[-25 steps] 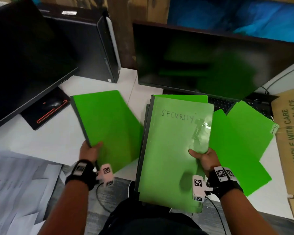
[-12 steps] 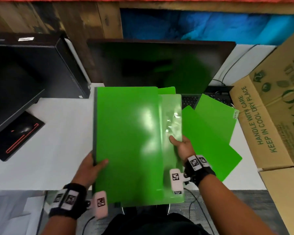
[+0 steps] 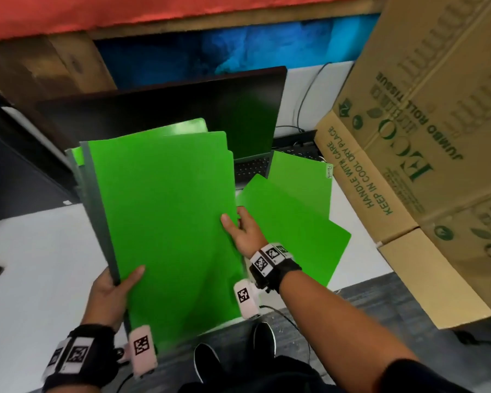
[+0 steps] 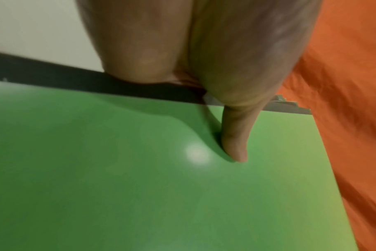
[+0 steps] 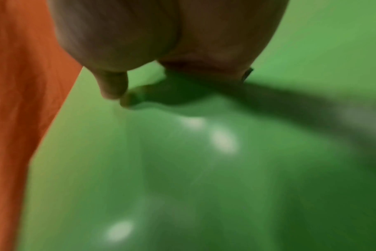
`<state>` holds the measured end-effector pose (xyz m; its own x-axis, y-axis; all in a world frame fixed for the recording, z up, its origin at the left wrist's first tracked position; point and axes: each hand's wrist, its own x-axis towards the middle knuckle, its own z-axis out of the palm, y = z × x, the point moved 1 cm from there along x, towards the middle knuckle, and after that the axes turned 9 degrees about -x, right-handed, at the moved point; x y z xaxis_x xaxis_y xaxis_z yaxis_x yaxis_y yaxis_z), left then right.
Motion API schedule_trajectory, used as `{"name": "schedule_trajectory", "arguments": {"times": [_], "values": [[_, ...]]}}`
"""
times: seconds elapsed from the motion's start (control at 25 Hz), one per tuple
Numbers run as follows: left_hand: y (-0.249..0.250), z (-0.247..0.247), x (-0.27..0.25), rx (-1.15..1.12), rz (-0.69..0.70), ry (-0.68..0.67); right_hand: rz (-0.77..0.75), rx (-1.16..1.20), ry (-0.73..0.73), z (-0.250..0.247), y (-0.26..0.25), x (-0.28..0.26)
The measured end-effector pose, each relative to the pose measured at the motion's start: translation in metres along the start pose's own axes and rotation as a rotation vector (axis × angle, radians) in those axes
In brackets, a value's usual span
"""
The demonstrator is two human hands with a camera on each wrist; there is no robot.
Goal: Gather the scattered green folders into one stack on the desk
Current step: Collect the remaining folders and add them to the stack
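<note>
A: Left hand (image 3: 111,290) and right hand (image 3: 243,229) both grip held stack (image 3: 165,222) above desk (image 3: 40,251); mid-gathering.
B: Two loose folders (image 3: 295,222) lie right; collect next.

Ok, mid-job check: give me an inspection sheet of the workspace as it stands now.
Surface: white desk, bare at left.
Job's things: bundle of green plastic folders held up; two loose green folders lying overlapped at right.
Clutter: large brown cardboard carton at right; black keyboard partly covered.
Hands: left hand grips the bundle's lower left corner; right hand pinches its right edge.
Cables: black cable behind the black flat monitor.
Surroundings: orange cloth, blue sheet behind.
</note>
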<state>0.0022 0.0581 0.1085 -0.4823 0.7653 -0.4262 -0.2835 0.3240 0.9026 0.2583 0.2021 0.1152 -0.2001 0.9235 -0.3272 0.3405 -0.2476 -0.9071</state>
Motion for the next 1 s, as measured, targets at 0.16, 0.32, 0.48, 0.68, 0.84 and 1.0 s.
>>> {"name": "schedule_trajectory", "arguments": {"times": [0.16, 0.32, 0.48, 0.68, 0.84, 1.0], "values": [[-0.006, -0.015, 0.003, 0.053, -0.004, -0.003, 0.336, -0.404, 0.298, -0.072, 0.062, 0.053], [-0.019, 0.016, 0.003, -0.030, -0.064, -0.048, 0.725, -0.771, 0.354, -0.139, 0.106, 0.085], [-0.031, 0.058, 0.001, -0.009, -0.143, -0.128, 0.808, -0.862, 0.320, -0.167, 0.131, 0.119], [-0.038, 0.080, 0.008, -0.012, -0.159, -0.186, 0.808, -0.859, 0.337, -0.173, 0.144, 0.140], [-0.025, 0.089, 0.012, -0.044, -0.156, -0.186, 0.820, -0.903, 0.328, -0.172, 0.123, 0.157], [-0.024, 0.078, 0.011, -0.100, -0.139, -0.193, 0.861, -0.860, 0.275, -0.174, 0.145, 0.152]]}}
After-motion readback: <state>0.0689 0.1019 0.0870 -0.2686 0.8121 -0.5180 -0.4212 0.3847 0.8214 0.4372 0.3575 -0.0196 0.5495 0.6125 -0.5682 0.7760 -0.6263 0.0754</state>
